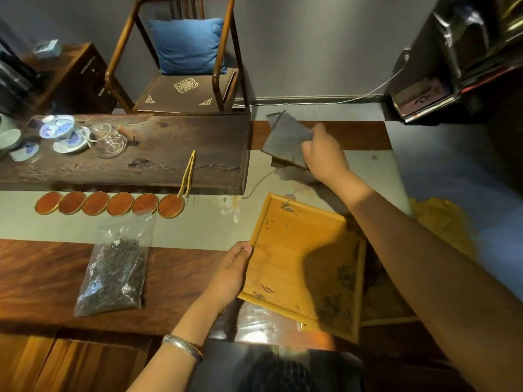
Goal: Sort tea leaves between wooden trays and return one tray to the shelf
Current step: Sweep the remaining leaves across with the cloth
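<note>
Left hand: the left hand point(232, 271) is gripping the near-left rim of a light wooden tray point(297, 250), fingers curled over its edge — the tray is tilting above the worktop point(42, 275).
Right hand: the right hand point(325, 155) is reaching forward, its grip pinching a grey cloth point(285, 137) — possibly folded, the blur is hiding detail.
Tea leaves: loose tea leaves point(336, 301) are gathering in the tray's lower right corner.
Second tray: another tray point(387, 309) is lying partly under the first.
Bag: a clear bag of dark tea point(113, 273) is lying to the left.
Coasters: six round coasters point(110, 203) are sitting in a row beyond it.
</note>
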Tool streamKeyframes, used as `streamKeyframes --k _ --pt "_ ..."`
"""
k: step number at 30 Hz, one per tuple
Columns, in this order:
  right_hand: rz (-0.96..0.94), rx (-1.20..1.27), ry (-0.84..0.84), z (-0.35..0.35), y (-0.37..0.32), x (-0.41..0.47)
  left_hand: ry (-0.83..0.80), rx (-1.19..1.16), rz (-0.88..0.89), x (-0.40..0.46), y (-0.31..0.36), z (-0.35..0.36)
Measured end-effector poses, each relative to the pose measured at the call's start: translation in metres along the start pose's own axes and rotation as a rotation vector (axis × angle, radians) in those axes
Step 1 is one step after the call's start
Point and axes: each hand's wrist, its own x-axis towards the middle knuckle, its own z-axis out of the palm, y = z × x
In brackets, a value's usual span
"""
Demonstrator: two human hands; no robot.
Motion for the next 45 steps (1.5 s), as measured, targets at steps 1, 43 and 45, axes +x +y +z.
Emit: streamKeyframes --k 1,43,45 --pt "0.014 0.091 0.063 -0.016 -0.001 -0.01 0.006 -0.008 -0.011 -0.003 0.002 0.001" --pt "-0.169 -0.137 0.028 0.025 -0.051 -0.185 0.034 0.003 0.049 -0.047 0.039 0.005" --pt "-0.135 -0.189 0.054 0.026 -0.055 -0.182 0.038 -0.009 0.052 -0.046 0.039 0.006"
